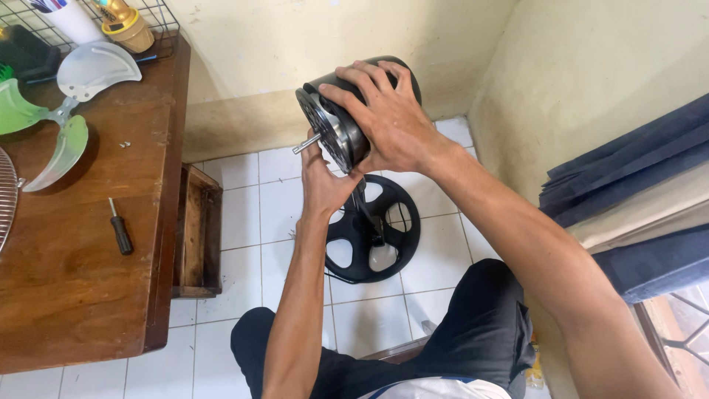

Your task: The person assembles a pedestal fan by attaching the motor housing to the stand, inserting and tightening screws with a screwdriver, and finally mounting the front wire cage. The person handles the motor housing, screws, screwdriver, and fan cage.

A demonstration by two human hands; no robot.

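Observation:
A black fan motor housing with a metal shaft sticking out to the left sits on a stand over a round black base on the white tiled floor. My right hand wraps over the top of the housing. My left hand holds it from underneath, fingers against the front face. A translucent green fan blade lies on the wooden table at left.
A screwdriver with a black handle lies on the table, small screws near it. A wire basket with containers stands at the back. A wooden crate stands beside the table. Dark blue fabric is at right.

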